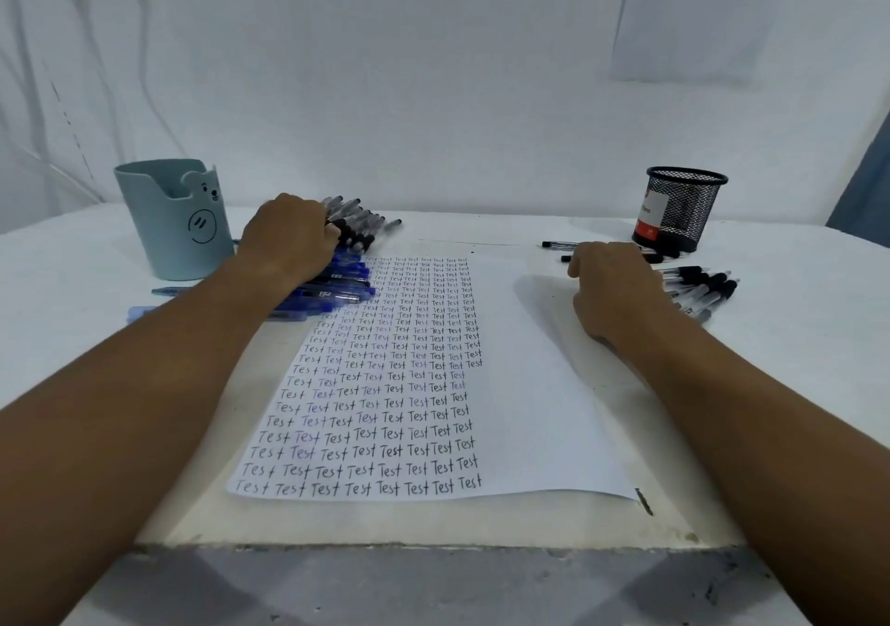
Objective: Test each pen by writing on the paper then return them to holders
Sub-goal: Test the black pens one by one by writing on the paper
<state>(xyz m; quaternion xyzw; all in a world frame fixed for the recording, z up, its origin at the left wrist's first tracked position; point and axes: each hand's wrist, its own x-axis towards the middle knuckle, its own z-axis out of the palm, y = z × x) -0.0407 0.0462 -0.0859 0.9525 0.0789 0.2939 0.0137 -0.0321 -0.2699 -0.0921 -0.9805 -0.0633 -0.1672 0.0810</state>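
Close to us we see the edge of the white table, and on it lies the paper. The left half of the paper is full of rows of the word "Test", and the right half is bare. Our two arms reach out over the table, one on each side of the paper. The right hand rests at the right edge of the paper with its fingers curled down. It lies on a bunch of black pens that fan out to the right, but we cannot tell if it holds one. A little farther, two more black pens lie flat just in front of the black mesh holder, which stands at the back right. On the other side, the left hand is down on a pile of pens at the top left corner of the paper. Blue pens lie under it and nearer to us, and clear pens with black caps stick out past its fingers. Its fingers curl into the pile, and we cannot tell if they grip a pen. Behind the left hand stands the light blue holder with a bear face on it.
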